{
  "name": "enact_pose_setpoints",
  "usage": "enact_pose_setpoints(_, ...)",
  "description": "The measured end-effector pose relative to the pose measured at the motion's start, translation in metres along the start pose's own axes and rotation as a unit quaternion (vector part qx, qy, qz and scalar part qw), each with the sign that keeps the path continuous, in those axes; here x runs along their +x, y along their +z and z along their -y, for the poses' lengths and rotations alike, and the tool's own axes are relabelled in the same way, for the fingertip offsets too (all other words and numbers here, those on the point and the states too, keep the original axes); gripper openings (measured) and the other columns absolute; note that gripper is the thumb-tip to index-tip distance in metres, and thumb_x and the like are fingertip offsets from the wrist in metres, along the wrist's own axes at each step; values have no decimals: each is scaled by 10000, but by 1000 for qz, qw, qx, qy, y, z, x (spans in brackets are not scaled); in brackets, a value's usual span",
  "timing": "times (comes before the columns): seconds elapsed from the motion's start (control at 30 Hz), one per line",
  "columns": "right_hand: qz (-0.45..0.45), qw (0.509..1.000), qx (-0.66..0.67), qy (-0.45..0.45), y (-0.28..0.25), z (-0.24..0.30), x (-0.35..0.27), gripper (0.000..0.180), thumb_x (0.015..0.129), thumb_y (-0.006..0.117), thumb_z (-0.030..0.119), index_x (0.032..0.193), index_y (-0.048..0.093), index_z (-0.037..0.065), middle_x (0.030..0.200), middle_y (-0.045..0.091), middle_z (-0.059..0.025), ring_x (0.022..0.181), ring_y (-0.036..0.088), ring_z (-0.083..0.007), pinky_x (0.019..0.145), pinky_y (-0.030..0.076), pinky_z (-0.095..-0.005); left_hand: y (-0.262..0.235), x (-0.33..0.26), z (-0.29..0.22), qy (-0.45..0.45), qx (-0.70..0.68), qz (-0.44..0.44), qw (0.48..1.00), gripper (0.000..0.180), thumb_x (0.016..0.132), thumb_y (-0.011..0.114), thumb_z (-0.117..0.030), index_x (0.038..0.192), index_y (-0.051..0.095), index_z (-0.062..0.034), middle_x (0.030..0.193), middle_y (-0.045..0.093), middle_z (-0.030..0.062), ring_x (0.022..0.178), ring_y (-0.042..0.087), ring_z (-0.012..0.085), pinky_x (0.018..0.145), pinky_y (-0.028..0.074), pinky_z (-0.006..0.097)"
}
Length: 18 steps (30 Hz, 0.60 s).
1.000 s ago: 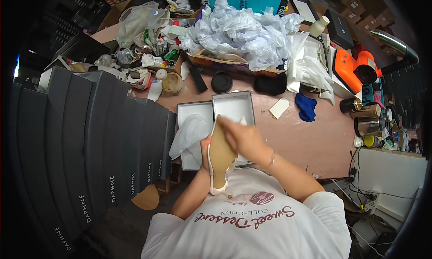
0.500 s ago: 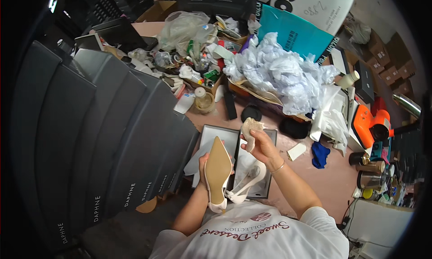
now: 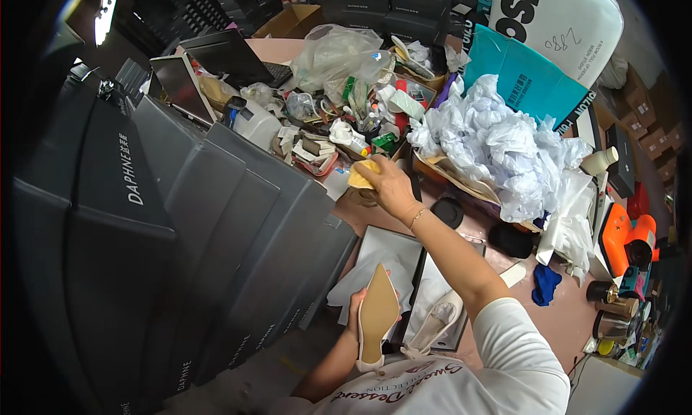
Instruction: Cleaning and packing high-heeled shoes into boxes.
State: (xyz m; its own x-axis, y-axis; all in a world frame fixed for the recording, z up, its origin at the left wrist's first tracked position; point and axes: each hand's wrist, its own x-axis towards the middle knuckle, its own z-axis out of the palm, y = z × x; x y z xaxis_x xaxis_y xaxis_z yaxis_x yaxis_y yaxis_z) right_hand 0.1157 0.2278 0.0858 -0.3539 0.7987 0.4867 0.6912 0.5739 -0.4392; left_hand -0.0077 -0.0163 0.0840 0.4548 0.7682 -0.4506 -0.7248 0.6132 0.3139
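Bench light was moderate and diffuse, shadows soft on the pink tabletop [image 3: 569,310]. White tube lamp [image 3: 104,20] at upper left was blown out, with hazy flare. Heap of crumpled white tissue paper [image 3: 504,141] was brightest mid-frame; clear plastic bag [image 3: 337,55] threw small glints. Pointed white shoe with a smooth tan sole [image 3: 378,314] was evenly lit, reasonably sharp. Stacked dark grey cardboard boxes [image 3: 220,235] bowed from the fisheye. Corners vignetted to black; brown cardboard cartons [image 3: 641,112] at right looked dim, soft.

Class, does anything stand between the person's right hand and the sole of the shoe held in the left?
Nothing visible does: between the right hand and the upturned sole lie pink tabletop and the open box, apparently lower down.
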Motion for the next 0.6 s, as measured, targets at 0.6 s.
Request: enact_pose_setpoints(0.6,-394,342,696,493,-18,-4,-91,343,919,564,83,1254,490,99,973,578,-34,779,588,-127,718,584,-362,-12,-4,16,-26,-3,33,999,757,854,382,-518,1456,248,-80,1047,558,199,860,609,309,699,559,458)
